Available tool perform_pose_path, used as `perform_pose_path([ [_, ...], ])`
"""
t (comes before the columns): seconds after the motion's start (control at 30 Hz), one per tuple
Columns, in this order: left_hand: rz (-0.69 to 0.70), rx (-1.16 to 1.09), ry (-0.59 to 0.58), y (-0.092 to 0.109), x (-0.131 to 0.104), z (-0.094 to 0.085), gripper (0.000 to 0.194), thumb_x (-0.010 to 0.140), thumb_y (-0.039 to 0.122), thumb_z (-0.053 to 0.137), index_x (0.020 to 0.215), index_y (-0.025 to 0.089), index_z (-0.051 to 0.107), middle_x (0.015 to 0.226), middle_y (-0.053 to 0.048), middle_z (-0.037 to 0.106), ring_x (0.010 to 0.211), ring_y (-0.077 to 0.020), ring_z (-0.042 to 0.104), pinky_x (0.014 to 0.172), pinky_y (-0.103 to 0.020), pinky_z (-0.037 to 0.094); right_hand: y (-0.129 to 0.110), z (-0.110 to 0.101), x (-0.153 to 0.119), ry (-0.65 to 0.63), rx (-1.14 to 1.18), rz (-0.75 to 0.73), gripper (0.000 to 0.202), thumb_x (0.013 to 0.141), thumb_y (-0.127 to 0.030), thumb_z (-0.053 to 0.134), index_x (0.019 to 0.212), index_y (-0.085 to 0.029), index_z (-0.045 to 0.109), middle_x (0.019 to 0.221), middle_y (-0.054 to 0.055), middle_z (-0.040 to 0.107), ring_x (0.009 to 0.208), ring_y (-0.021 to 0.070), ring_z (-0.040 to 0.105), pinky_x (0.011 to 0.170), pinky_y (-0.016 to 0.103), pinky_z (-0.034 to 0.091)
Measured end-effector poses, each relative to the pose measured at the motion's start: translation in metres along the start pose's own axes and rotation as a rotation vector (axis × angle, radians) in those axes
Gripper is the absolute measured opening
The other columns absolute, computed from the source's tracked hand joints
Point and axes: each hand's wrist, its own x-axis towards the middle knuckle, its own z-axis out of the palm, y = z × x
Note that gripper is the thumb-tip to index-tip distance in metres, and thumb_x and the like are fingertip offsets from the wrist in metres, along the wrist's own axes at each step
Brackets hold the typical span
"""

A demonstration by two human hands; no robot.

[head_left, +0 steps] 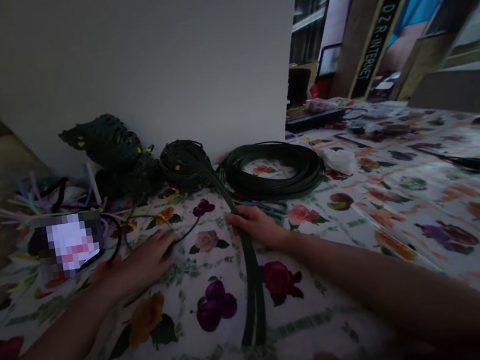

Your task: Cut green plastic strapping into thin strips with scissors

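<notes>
I view the strips [252,286] running from the ball [181,167], toward the far side of the table [293,355], down to loose ends near its near edge. The coil [277,187] lies just right of the ball.

Handling: I judge that the strips are best held flat and side by side, with a light, even pinch. Excess pressure could crease them; slack could let them twist or spread at the ends, where a pale gap shows. Pull gently, so that the ball does not shift.

Right hand [256,224]: grasping the strips partway along, fingers wrapped round them. The forearm slants in from the table's near right corner.

Left hand [160,252]: low over the table, fingers bent, forearm reaching in from the near left corner. A thin strand [193,228] meets its fingertips; I cannot tell whether they grip it.
</notes>
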Motion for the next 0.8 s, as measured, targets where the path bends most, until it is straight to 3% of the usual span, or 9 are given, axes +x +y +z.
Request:
perform_pose_path([
  [0.17,-0.016,-0.011,0.043,-0.012,0.018,0.008,0.041,0.076,0.019,0.050,0.113,0.020,0.066,0.120,-0.014,0.062,0.110,-0.0317,0.059,0.093,-0.042,0.046,-0.002,0.000,-0.001,0.006,-0.031,-0.003,0.032,0.089,-0.043,0.058,0.070,-0.017,0.056,0.061,-0.002,0.055,0.053,0.0105,0.048,0.048,0.020,0.037],
  [0.33,-0.072,0.169,0.182,-0.022,0.044,0.005,0.044,0.072,0.014,0.048,0.112,0.017,0.065,0.117,-0.018,0.062,0.109,-0.0362,0.058,0.092,-0.048,0.045,0.002,0.001,-0.001,0.001,-0.017,-0.018,0.033,0.091,-0.045,0.054,0.074,-0.017,0.056,0.065,-0.001,0.058,0.054,0.0108,0.051,0.051,0.021,0.042],
  [0.4,-0.082,0.224,0.265,-0.012,0.048,0.005,0.045,0.076,0.016,0.048,0.118,0.015,0.062,0.121,-0.021,0.059,0.113,-0.0403,0.054,0.091,-0.052,0.043,0.002,0.001,-0.001,0.007,-0.023,-0.030,0.033,0.091,-0.045,0.054,0.073,-0.017,0.056,0.064,-0.001,0.057,0.054,0.0109,0.051,0.051,0.021,0.042],
  [0.5,0.022,0.129,0.342,0.027,0.044,0.010,0.034,0.086,0.029,0.049,0.116,0.018,0.062,0.122,-0.020,0.058,0.112,-0.0391,0.053,0.088,-0.049,0.043,-0.002,0.003,-0.003,0.022,-0.047,-0.053,0.033,0.091,-0.044,0.054,0.072,-0.017,0.056,0.063,-0.001,0.056,0.056,0.0114,0.051,0.052,0.021,0.040],
  [0.53,0.053,0.027,0.320,0.044,0.041,0.013,0.030,0.090,0.035,0.048,0.112,0.020,0.062,0.117,-0.017,0.061,0.105,-0.0349,0.056,0.084,-0.045,0.044,-0.004,0.004,-0.005,0.028,-0.057,-0.063,0.032,0.091,-0.043,0.054,0.072,-0.017,0.055,0.063,-0.002,0.055,0.057,0.0114,0.051,0.052,0.021,0.040],
  [0.63,0.118,-0.340,0.025,0.088,0.030,0.029,0.035,0.094,0.048,0.043,0.079,0.022,0.061,0.080,-0.006,0.061,0.075,-0.0224,0.058,0.067,-0.034,0.041,-0.012,0.009,-0.011,0.073,-0.104,-0.101,0.033,0.091,-0.042,0.054,0.069,-0.018,0.054,0.063,-0.002,0.053,0.059,0.0117,0.049,0.055,0.022,0.039],
  [0.67,0.113,-0.460,-0.035,0.098,0.027,0.036,0.036,0.093,0.050,0.045,0.076,0.022,0.061,0.077,-0.005,0.060,0.072,-0.0208,0.056,0.063,-0.032,0.040,-0.014,0.011,-0.014,0.094,-0.129,-0.120,0.033,0.091,-0.041,0.055,0.068,-0.018,0.053,0.063,-0.002,0.054,0.060,0.0118,0.049,0.057,0.023,0.038],
  [0.8,-0.022,-0.868,-0.162,0.105,0.022,0.063,0.029,0.086,0.051,0.058,0.080,0.023,0.066,0.069,-0.001,0.059,0.063,-0.0166,0.053,0.055,-0.027,0.037,-0.021,0.023,-0.021,0.139,-0.157,-0.172,0.031,0.092,-0.038,0.056,0.069,-0.019,0.054,0.064,-0.002,0.056,0.062,0.0126,0.050,0.059,0.024,0.039],
])
